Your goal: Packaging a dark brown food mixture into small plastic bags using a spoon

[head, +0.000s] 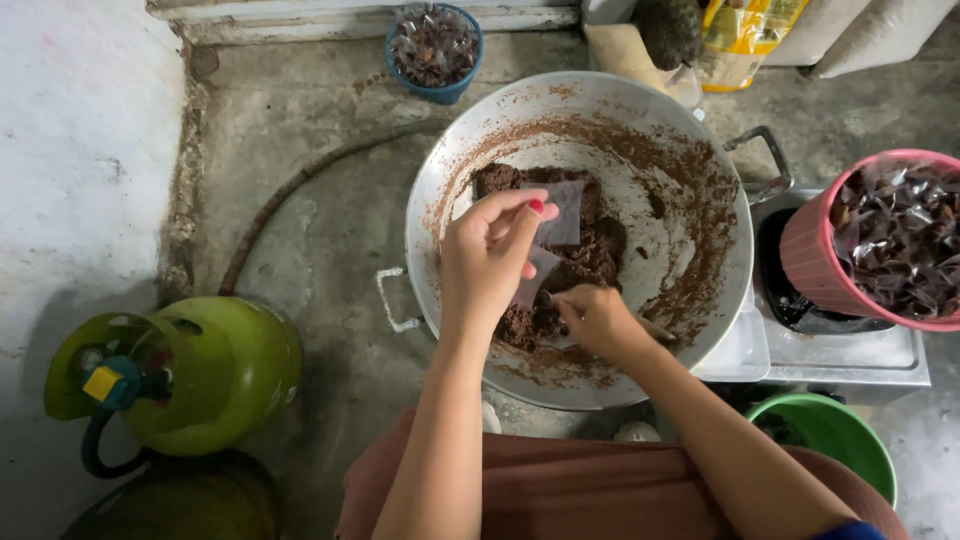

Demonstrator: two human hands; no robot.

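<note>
Two bare hands, the left hand (492, 255) and the right hand (597, 320), worked over one large metal wok (440, 190) that held one mass of brown paste (580, 260). One small clear plastic wrapper (562, 212) was pinched above it. Two tubs of wrapped pieces stood by, one pink (815, 265) and one blue (440, 92), alongside one green bucket (835, 425) and one green gas cylinder (215, 375).

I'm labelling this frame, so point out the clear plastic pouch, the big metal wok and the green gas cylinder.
clear plastic pouch (562, 212), head view, upper flat part
big metal wok (432, 215), head view, bare left inner wall
green gas cylinder (225, 380), head view, rounded body
</note>
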